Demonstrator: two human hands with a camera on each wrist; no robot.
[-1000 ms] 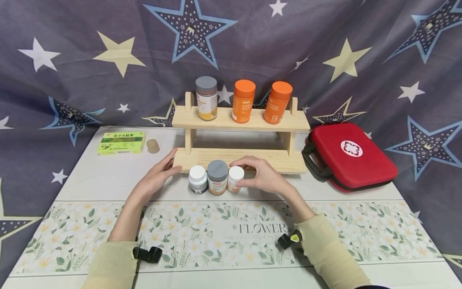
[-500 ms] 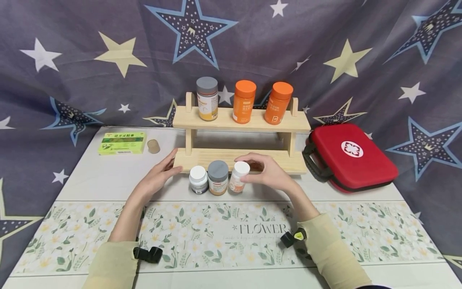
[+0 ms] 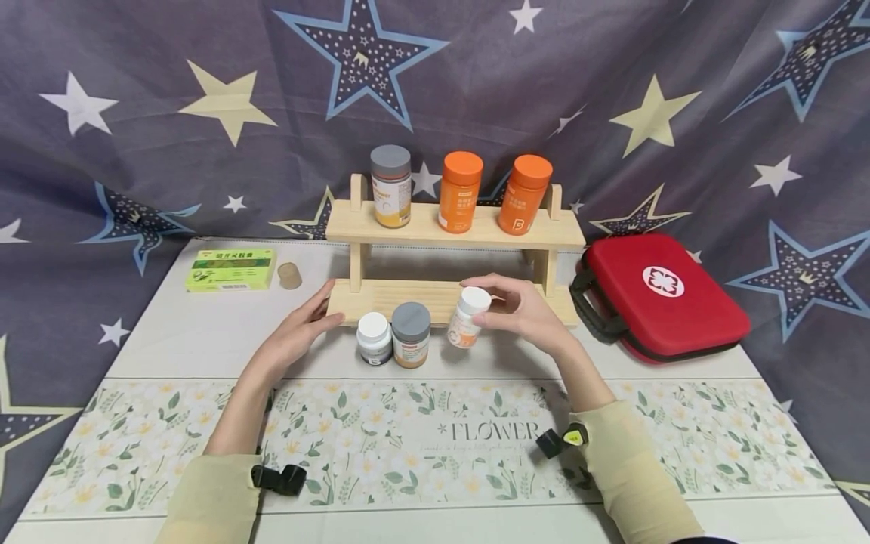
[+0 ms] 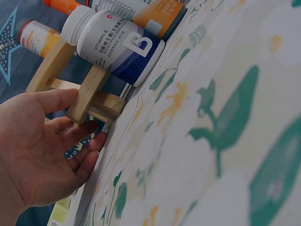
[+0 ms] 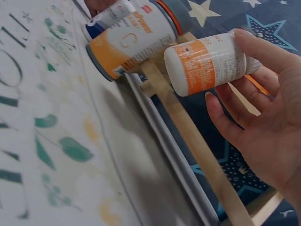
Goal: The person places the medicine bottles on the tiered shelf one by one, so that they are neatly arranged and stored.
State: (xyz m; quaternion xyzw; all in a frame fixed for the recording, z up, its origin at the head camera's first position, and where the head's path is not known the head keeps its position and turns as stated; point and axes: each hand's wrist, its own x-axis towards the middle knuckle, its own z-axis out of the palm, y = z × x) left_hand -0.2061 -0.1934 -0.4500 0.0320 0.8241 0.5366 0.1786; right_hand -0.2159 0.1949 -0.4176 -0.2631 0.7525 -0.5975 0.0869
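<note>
My right hand [image 3: 526, 310] pinches a small white pill bottle [image 3: 465, 326] with an orange label between thumb and fingers. In the right wrist view the tilted bottle [image 5: 207, 63] is off the table, in front of the lower board. My left hand [image 3: 292, 332] grips the left end of the two-tier wooden shelf [image 3: 448, 295], thumb at the front of the lower board and fingers behind. Standing on the table before the shelf are a white vitamin B bottle [image 3: 374, 347] with a navy label band and a grey-lidded supplement jar [image 3: 411, 347], side by side.
On the upper board stand a grey-lidded bottle [image 3: 391, 189] and two orange bottles [image 3: 458, 196]. A red first-aid case [image 3: 680, 310] lies to the right. At the left are a green medicine box [image 3: 231, 270] and a small brown piece [image 3: 289, 276]. A starry cloth [image 3: 476, 83] hangs behind.
My right hand has lifted the white pill bottle from beside the grey-lidded jar, moving it right and up with a tilt. The left hand has stayed at the shelf's end.
</note>
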